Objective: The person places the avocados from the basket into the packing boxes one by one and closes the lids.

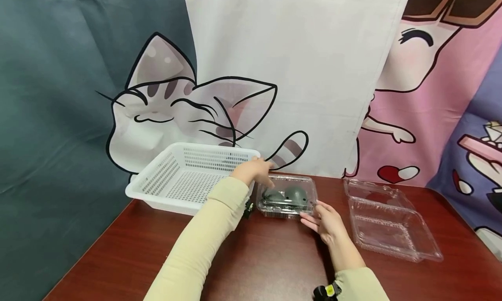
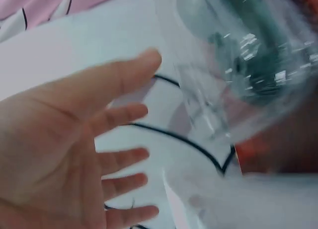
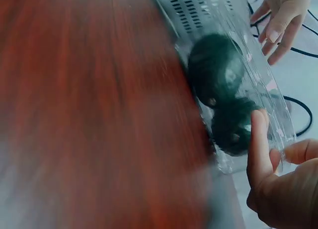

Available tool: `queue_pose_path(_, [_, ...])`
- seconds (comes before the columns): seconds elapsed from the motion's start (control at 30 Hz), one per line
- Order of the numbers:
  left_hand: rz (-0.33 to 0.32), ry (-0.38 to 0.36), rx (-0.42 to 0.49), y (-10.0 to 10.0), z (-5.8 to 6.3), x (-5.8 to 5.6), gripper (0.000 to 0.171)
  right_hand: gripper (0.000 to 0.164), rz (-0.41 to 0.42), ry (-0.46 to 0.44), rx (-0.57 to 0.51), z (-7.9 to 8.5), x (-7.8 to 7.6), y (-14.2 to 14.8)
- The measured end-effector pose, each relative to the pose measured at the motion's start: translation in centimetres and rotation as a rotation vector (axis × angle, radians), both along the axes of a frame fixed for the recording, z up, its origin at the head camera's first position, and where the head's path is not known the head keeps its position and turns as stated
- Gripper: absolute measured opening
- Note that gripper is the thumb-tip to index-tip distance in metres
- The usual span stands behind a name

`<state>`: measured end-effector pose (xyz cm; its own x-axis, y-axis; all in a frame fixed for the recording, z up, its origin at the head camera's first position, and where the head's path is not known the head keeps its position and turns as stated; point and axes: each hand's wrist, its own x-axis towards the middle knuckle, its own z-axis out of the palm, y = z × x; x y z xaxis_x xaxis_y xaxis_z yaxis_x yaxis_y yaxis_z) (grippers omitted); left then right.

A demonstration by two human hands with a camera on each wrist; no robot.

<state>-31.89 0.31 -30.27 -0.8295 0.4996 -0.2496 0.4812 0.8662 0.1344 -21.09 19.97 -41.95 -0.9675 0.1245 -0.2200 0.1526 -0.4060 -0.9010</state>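
Note:
A clear plastic clamshell box (image 1: 288, 205) stands on the table with its lid down. Inside it lie two dark green rounded fruits (image 3: 216, 70) that look like avocados. My right hand (image 1: 327, 224) holds the box's front right corner, thumb against the front and fingers at the right end. Above the box's back left corner, beside the basket rim, hovers my left hand (image 1: 255, 170). In the left wrist view that hand (image 2: 64, 134) has its fingers spread and thumb out, apart from the box, with nothing in it.
To the left of the box stands a white perforated basket (image 1: 157, 196). A second clear clamshell box (image 1: 388, 231), lid raised and nothing inside, lies at the right on the dark red table (image 1: 266, 257). A cartoon-printed cloth (image 1: 321, 74) hangs behind the table.

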Motion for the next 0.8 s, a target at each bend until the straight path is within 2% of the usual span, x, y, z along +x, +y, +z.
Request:
queue_pose_path(0.03, [0.033, 0.004, -0.014, -0.4, 0.0, -0.1, 0.064, 0.053, -0.012, 0.000, -0.012, 0.0, -0.4, -0.2])
queue_pose_path(0.1, [0.053, 0.001, -0.035, -0.9, -0.1, -0.4, 0.052, 0.055, -0.030, 0.002, -0.026, 0.0, -1.3, -0.5])
queue_pose_path(0.13, [0.031, -0.011, -0.041, -1.1, -1.0, -1.7, 0.045, 0.056, -0.037, 0.002, -0.033, -0.1, -1.7, -0.6])
queue_pose_path(0.2, [0.016, -0.056, -0.063, -1.0, -1.8, -2.9, 0.032, 0.057, -0.051, 0.001, -0.047, 0.0, -2.6, -0.8])
queue_pose_path(0.27, [-0.002, -0.098, -0.074, -0.8, -2.4, -3.8, 0.023, 0.059, -0.056, 0.002, -0.055, 0.1, -3.4, -0.9])
queue_pose_path(0.33, [0.016, -0.127, -0.078, -0.5, -2.4, -4.3, 0.016, 0.060, -0.055, -0.002, -0.058, 0.1, -4.1, -1.0])
queue_pose_path(0.37, [0.048, -0.128, -0.077, -0.4, -1.5, -3.2, 0.016, 0.061, -0.054, -0.003, -0.057, 0.2, -4.4, -1.0])
queue_pose_path(0.5, [0.079, -0.128, -0.025, -0.6, 0.1, -1.3, 0.011, 0.061, -0.041, -0.015, -0.061, 0.3, -5.5, -1.0])
queue_pose_path(0.63, [0.049, -0.149, 0.004, -0.7, 0.8, -0.7, 0.010, 0.061, -0.046, -0.024, -0.073, 0.4, -6.3, -0.9])
queue_pose_path(0.8, [0.038, -0.142, -0.005, -0.6, 0.6, -0.8, 0.015, 0.059, -0.055, -0.044, -0.068, 0.5, -7.1, -0.6])
